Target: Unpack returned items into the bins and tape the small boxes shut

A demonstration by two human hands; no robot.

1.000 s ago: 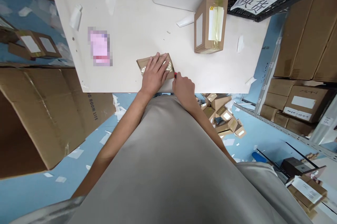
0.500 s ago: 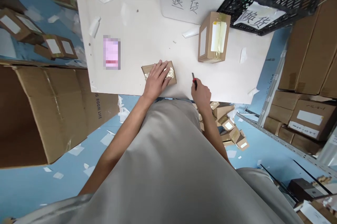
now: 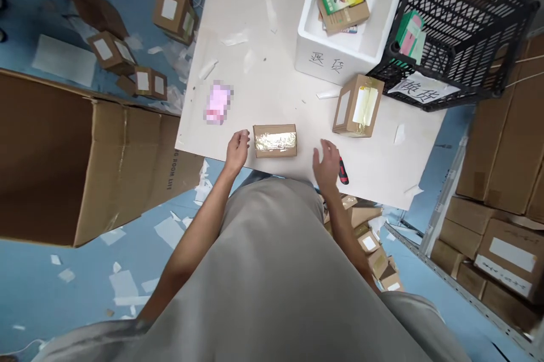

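A small cardboard box [image 3: 275, 140] with shiny tape across its top lies near the front edge of the white table [image 3: 263, 67]. My left hand [image 3: 237, 147] hovers just left of the box, fingers loosely curled, holding nothing. My right hand [image 3: 326, 161] is open to the right of the box, fingers spread, apart from it. A red and black cutter [image 3: 342, 170] lies on the table beside my right hand. A taller taped cardboard box [image 3: 357, 105] stands further back to the right.
A white foam bin [image 3: 340, 56] with packets inside and a black plastic crate [image 3: 450, 16] stand at the table's back right. A pink blurred item [image 3: 218, 102] lies at left. A large open carton [image 3: 63, 158] stands on the floor left; stacked cartons [image 3: 493, 147] fill shelves right.
My left hand lifted off the small box and moved to its left. My right hand put the cutter down on the table and opened. The view tilted up the table.
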